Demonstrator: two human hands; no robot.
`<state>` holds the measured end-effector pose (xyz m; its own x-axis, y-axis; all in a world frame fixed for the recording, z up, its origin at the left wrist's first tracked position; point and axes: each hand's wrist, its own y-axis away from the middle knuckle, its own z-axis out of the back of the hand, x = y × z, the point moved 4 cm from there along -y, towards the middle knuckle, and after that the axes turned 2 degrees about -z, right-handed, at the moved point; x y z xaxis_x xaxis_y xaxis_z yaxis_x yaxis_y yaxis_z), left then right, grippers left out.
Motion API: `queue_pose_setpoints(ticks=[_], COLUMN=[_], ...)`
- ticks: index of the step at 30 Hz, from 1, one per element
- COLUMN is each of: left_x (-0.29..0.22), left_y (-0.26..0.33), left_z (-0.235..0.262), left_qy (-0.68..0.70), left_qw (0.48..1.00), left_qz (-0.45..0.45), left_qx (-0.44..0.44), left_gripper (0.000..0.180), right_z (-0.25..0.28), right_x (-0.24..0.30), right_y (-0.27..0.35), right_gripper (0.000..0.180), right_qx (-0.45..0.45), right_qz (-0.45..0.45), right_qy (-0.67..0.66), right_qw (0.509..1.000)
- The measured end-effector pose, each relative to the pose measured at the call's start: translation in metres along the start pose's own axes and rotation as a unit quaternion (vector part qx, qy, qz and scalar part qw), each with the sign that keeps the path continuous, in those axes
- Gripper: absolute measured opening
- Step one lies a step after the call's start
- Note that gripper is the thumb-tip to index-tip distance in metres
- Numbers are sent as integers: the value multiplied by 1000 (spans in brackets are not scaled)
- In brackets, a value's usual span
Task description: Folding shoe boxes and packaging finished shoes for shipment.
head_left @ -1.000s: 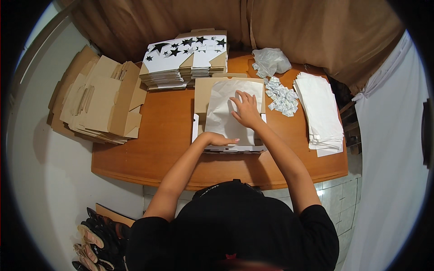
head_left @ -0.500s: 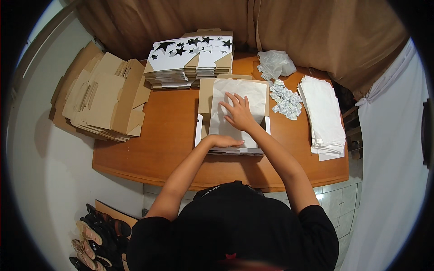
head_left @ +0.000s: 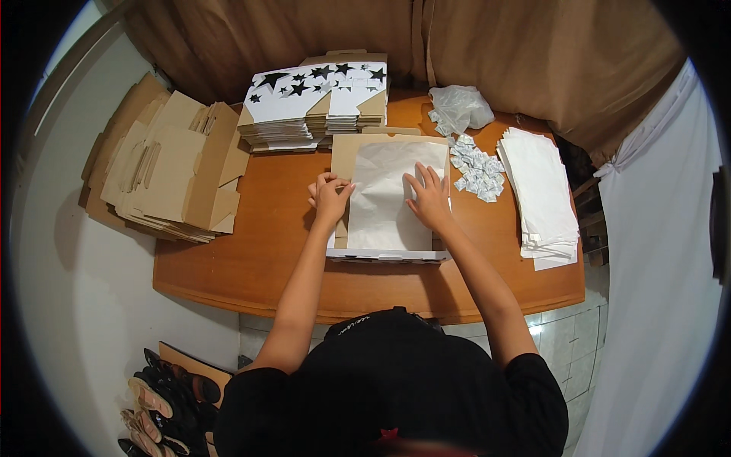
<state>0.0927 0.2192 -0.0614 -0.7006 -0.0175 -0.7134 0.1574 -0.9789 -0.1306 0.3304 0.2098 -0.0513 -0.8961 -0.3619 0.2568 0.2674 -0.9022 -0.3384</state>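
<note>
- The left hand, which a second before lay low on the paper, had moved up to the sheet's left edge, fingers curled together and pinching it; the right hand had dropped from the top to the sheet's right side, fingers spread flat.
- That suggested the sheet was being squared and pressed into the open box, where it lay, at the table's middle.
- The wooden table also bore printed star boxes, small packets, a plastic bag and a paper stack; flat cardboard overhung its left end.
- Brown curtains hung behind; shoes lay on the floor.
</note>
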Motion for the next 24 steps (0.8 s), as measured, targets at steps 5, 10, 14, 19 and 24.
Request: queue_pose_setpoints(ticks=[5, 10, 14, 19, 24], left_x=[10, 22, 16, 19, 9], left_y=[-9, -11, -8, -7, -1], left_z=[-2, -9, -12, -12, -8], left_qy=[9, 30, 35, 31, 9], left_qw=[999, 994, 994, 994, 999], left_qz=[41, 90, 84, 89, 28], left_qx=[15, 57, 69, 49, -24], left_gripper=[24, 25, 28, 30, 52], right_z=[-5, -7, -1, 5, 4], right_x=[-9, -11, -8, -3, -7], right_y=[4, 5, 6, 4, 4], right_gripper=[59, 58, 57, 55, 55], right_qx=[38, 42, 45, 36, 43], right_qz=[-21, -12, -20, -12, -15], right_qy=[17, 34, 33, 23, 20], right_qw=[999, 998, 998, 999, 999])
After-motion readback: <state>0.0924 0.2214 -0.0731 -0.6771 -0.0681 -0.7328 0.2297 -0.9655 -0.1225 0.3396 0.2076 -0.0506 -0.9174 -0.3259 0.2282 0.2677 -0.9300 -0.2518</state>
